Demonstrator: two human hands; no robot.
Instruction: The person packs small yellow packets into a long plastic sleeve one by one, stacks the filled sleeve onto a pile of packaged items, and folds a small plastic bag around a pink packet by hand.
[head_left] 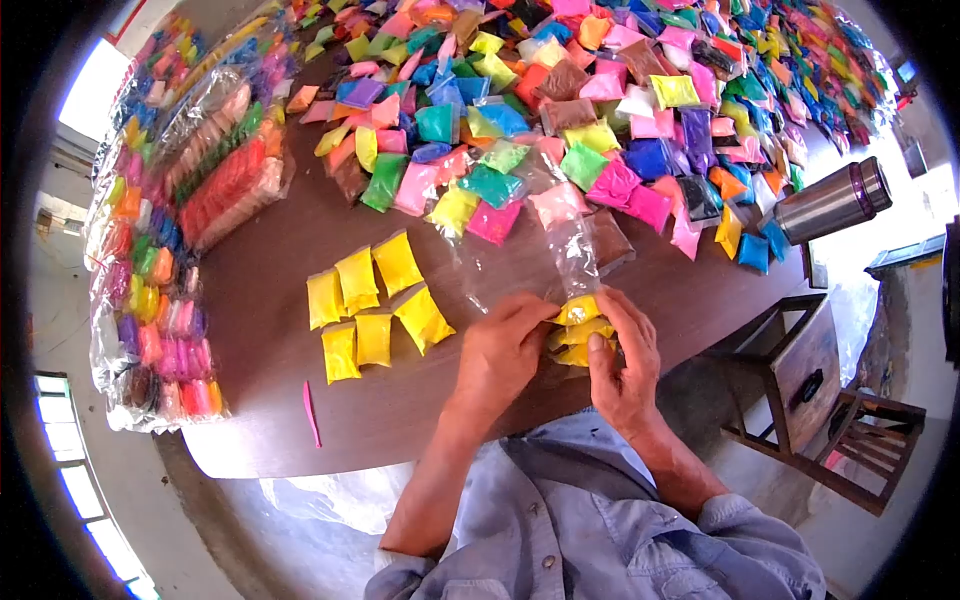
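A clear plastic bag point(572, 250) lies at the table's front edge, its long transparent end stretching away from me. Several yellow packets point(578, 330) are stacked at its near end, seemingly inside the film. My left hand point(500, 350) pinches the left side of the bag by the top packet. On the other side, my right hand point(625, 365) grips the bag and its packets, thumb toward me and fingers along the far side. To the left, several loose yellow packets point(374, 339) lie in two rows. Which layer of film each fingertip presses is hard to see.
A large heap of multicoloured packets point(600, 85) covers the table's far side. Filled clear bags point(235, 190) line the left edge. A pink stick-like tool point(311, 414) lies at front left. A steel flask point(833, 200) is at right, beyond a wooden chair point(815, 385).
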